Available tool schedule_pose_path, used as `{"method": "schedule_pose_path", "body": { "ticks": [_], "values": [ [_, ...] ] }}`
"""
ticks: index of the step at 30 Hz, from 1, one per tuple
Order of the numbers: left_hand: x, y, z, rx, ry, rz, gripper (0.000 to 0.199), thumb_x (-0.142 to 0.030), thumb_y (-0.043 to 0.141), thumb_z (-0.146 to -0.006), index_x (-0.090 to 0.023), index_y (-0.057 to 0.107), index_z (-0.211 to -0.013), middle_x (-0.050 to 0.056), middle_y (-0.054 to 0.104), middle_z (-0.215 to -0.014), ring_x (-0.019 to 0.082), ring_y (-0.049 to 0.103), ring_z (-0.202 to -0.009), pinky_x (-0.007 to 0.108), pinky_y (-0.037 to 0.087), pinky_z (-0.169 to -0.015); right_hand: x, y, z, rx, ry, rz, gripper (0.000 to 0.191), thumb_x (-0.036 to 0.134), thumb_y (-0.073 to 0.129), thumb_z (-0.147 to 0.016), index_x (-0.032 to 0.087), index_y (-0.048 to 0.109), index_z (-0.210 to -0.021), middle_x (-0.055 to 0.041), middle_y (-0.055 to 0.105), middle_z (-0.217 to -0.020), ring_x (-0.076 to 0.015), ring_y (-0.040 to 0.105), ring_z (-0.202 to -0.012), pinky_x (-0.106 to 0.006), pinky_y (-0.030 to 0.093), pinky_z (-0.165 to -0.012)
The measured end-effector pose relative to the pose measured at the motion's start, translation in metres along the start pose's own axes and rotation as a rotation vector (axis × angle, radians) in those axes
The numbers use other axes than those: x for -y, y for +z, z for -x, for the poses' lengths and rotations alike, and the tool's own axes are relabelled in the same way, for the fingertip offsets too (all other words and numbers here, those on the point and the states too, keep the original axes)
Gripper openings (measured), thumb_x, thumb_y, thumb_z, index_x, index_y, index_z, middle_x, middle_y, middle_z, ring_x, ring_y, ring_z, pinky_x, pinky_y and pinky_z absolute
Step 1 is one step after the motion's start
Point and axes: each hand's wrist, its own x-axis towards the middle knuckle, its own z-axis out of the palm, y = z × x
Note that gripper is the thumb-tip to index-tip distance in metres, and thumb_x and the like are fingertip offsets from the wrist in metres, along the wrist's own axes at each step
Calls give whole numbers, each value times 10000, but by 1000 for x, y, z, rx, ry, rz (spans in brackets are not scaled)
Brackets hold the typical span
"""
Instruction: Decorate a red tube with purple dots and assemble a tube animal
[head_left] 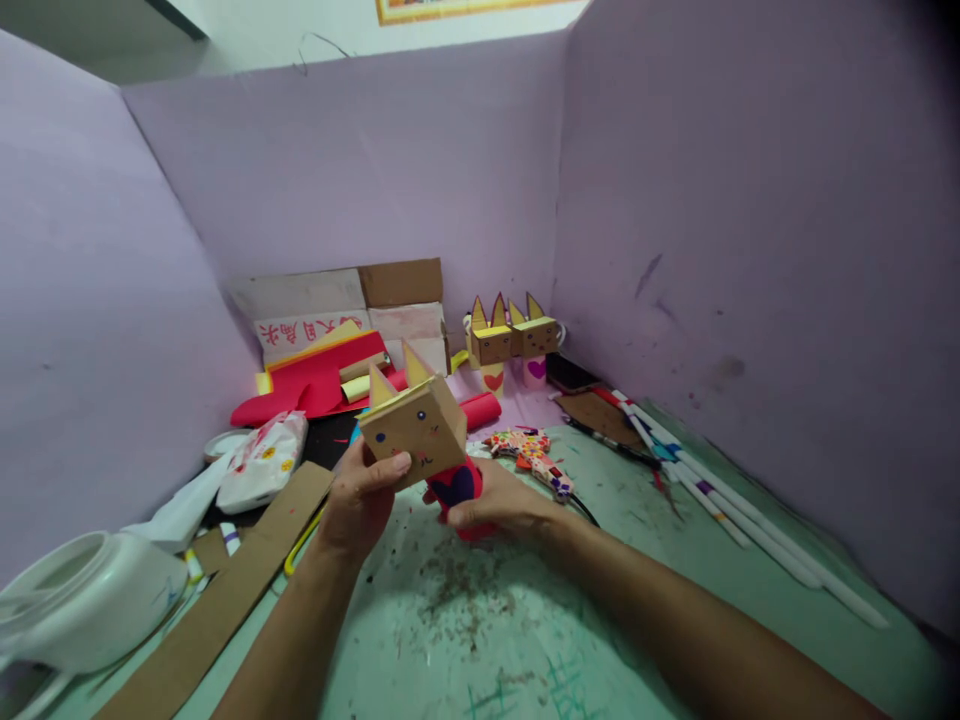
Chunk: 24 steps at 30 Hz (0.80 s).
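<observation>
A cardboard cat figure [414, 428] is held up over the table between my two hands. Its box-shaped head has pointed ears and a drawn face, and it tilts to one side. My left hand [367, 490] is closed on the head's lower left, thumb lying across the front. Below the head is a red tube body [469, 490] with a dark heart; my right hand [499, 500] is wrapped round it from the right. Whether head and body are joined is hidden. Two similar cat figures [495, 347] stand upright at the back.
A patterned glue gun [536, 462] lies right of my hands. Red and yellow paper [319, 385] is heaped at the back left. A cardboard strip [225, 600], a white pitcher [97, 600] and a tissue pack [264, 462] are at left. Long white sticks [757, 520] lie along the right wall.
</observation>
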Motion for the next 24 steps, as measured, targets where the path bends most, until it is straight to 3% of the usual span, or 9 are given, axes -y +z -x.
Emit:
{"method": "schedule_pose_path", "body": {
  "ticks": [6, 13, 15, 18, 19, 21, 24],
  "values": [
    [-8, 3, 4, 78, -21, -158, 534, -245, 803, -448, -166, 694, -964, 49, 728, -796, 257, 662, -758, 324, 522, -641, -3, 6, 1, -115, -21, 214, 288, 155, 842, -460, 205, 595, -601, 50, 586, -603, -138, 499, -596, -278, 407, -546],
    [-7, 0, 7, 126, 16, -203, 658, -258, 836, -457, -159, 670, -1086, 69, 746, -874, 276, 674, -794, 356, 539, -694, 4, 12, 6, -121, -80, 353, 230, 110, 745, -519, 211, 547, -579, 59, 551, -563, -128, 490, -553, -263, 398, -502],
    [-9, -4, 7, 104, 31, -173, 686, -245, 830, -473, -156, 654, -1131, 72, 746, -892, 290, 681, -824, 370, 542, -712, 10, 7, 7, -31, -97, 333, 281, 138, 801, -481, 215, 614, -677, 48, 618, -655, -156, 557, -640, -284, 460, -578],
    [-13, -12, 3, 34, 102, -119, 709, -216, 823, -496, -153, 630, -1175, 84, 742, -969, 314, 683, -913, 404, 544, -784, 18, -12, 6, 155, -104, 267, 609, 168, 884, -391, 246, 680, -959, 3, 710, -940, -227, 636, -909, -354, 516, -792],
    [-14, -15, 2, 10, 124, -109, 717, -205, 825, -499, -157, 623, -1184, 87, 739, -1007, 321, 678, -953, 411, 541, -809, 20, -20, 5, 157, -61, 258, 668, 171, 891, -403, 257, 674, -1029, -18, 713, -1012, -242, 642, -958, -380, 518, -824],
    [-13, -20, -2, -18, 135, -95, 740, -188, 834, -487, -167, 610, -1192, 90, 729, -1064, 333, 659, -1025, 418, 537, -842, 23, -37, 2, -32, -38, 227, 640, 216, 891, -459, 254, 671, -1059, -58, 714, -1047, -252, 664, -932, -424, 532, -816],
    [-4, -22, -8, -24, 105, -76, 763, -177, 851, -446, -172, 602, -1167, 91, 721, -1088, 348, 632, -1082, 427, 536, -866, 29, -52, 0, -365, -204, 173, 475, 388, 839, -607, 227, 673, -1022, -98, 722, -1024, -272, 674, -969, -485, 512, -900]
  ]
}}
